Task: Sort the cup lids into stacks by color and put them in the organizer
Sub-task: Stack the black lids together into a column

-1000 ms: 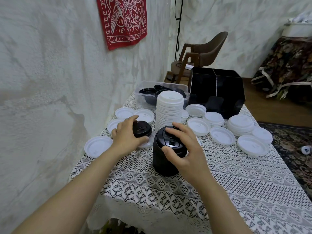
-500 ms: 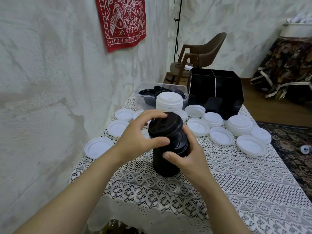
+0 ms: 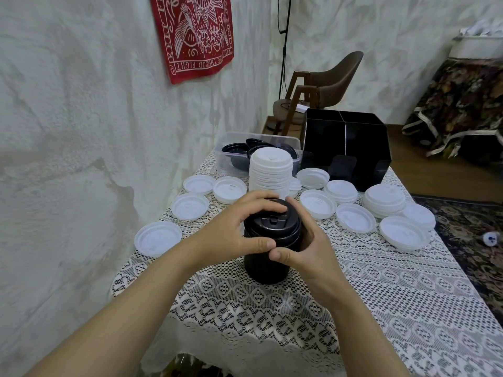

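head view. centre of frame: a tall black lid stack (image 3: 268, 263) stands upright on the lace-covered table (image 3: 381, 295), with the top black lid (image 3: 275, 220) on its crown; whether that lid is fully seated cannot be told. the left hand (image 3: 231, 235) comes in from the lower left and grips the top black lid, fingers curled over its far rim and thumb laid along the near side. the right hand (image 3: 310, 248) comes in from the lower right and cups the right flank of the black lid stack just below the top, fingers wrapped behind it and thumb on the near face. the two thumb tips lie just beside each other at the front of the stack. directly above the hands in the frame stands a tall white lid stack (image 3: 270, 170), close behind the black one. loose white lids (image 3: 158, 238) lie flat on the cloth in an arc from centre left to centre right, and a short white pile (image 3: 385, 200) sits among those at the right. upper centre: a clear tub (image 3: 231, 138) holding more black lids (image 3: 235, 148), and to its right the black organizer (image 3: 345, 148) with a central divider. upper left: a red printed cloth (image 3: 196, 31) on the wall. upper centre right: a brown chair (image 3: 334, 77) behind the table.
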